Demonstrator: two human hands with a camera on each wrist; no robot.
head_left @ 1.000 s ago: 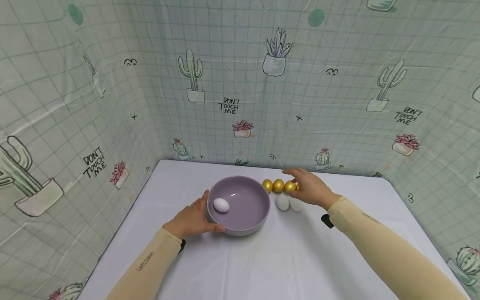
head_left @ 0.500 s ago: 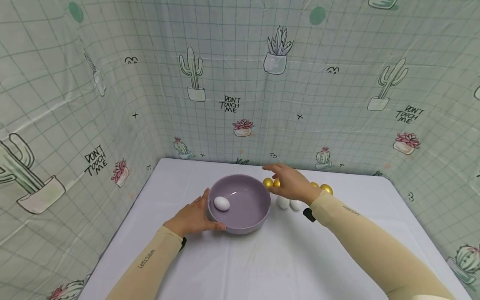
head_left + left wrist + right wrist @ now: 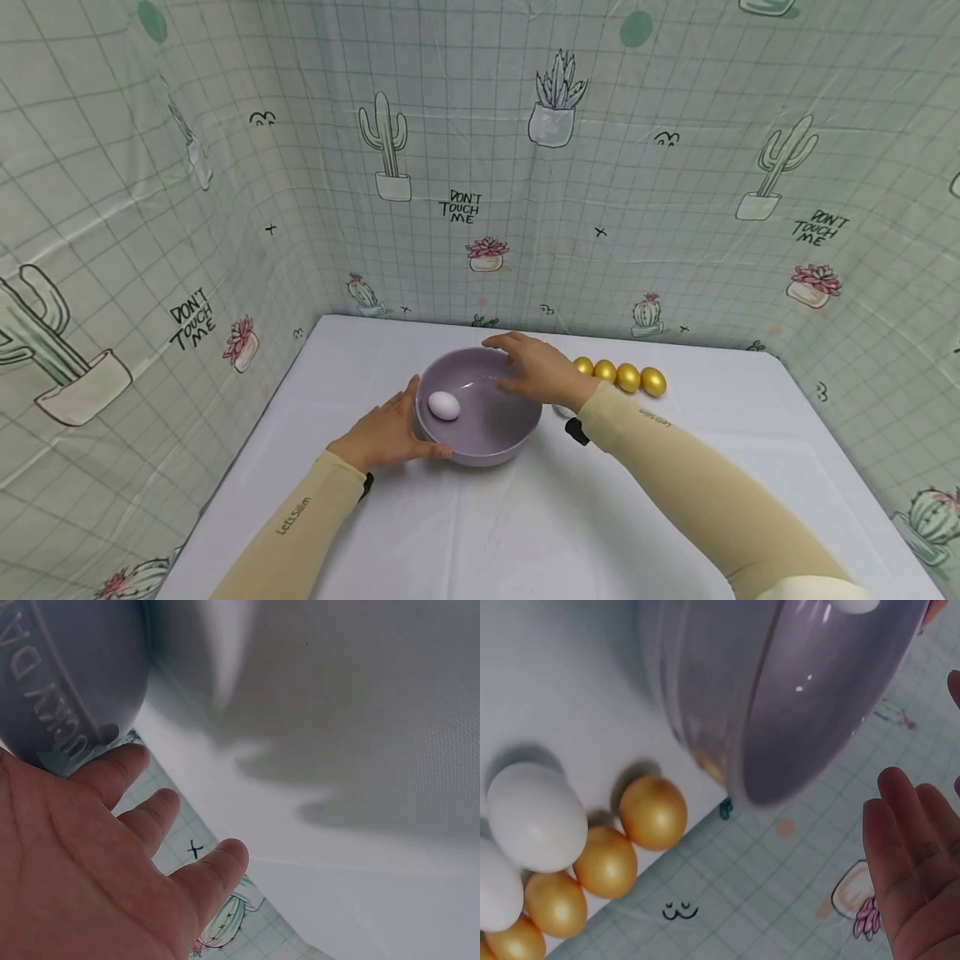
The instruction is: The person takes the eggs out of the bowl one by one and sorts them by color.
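Note:
A round mauve bowl stands on the table with one white egg in its left part. My left hand rests against the bowl's left side, thumb toward the front. Its fingers are spread, and raised lettering shows on the bowl wall beside them. Over the bowl's right rear rim is my right hand, with nothing visible in it; in the right wrist view its fingers extend straight. Right of the bowl, several golden eggs lie in a row. Two white eggs lie beside them, mostly hidden by my right arm in the head view.
A white cloth covers the table. Curtains printed with cacti hang behind it and at both sides. The row of golden eggs lies near the table's back edge.
My right hand has moved left from above the golden eggs to the bowl's right rim, uncovering more of the row. Bowl, egg inside and left hand stay in place.

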